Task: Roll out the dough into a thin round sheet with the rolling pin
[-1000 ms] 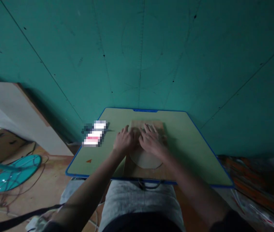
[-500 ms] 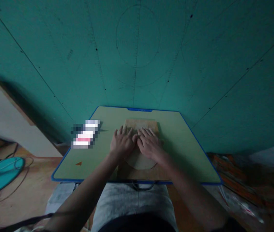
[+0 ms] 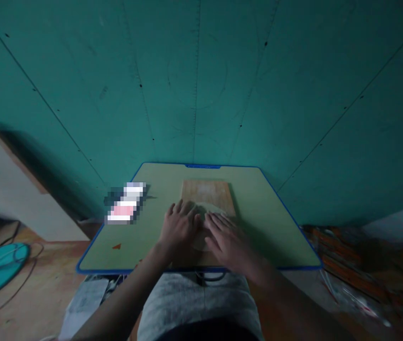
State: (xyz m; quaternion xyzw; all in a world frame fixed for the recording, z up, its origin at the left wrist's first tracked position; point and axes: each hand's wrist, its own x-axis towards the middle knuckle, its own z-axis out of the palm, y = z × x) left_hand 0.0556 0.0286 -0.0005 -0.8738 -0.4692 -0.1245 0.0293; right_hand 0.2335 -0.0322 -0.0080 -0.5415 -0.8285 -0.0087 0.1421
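Pressing it flat, I reckon: bare left hand nine o'clock, bare right hand three, over the pale, round, doughy-looking sheet. Fingers outstretched, gripping nothing visible. Next calls for even pressure, imo.

Bench: just before the wall. On bench, mid-span: board. On board: sheet, between and partly under the hands; left hand at its left side, right hand at its right. Left of board: phone-like item, at bench's left edge; scrap, nearer the front. Left of bench: panel; disc, before panel. Right of bench: clutter, on floor.
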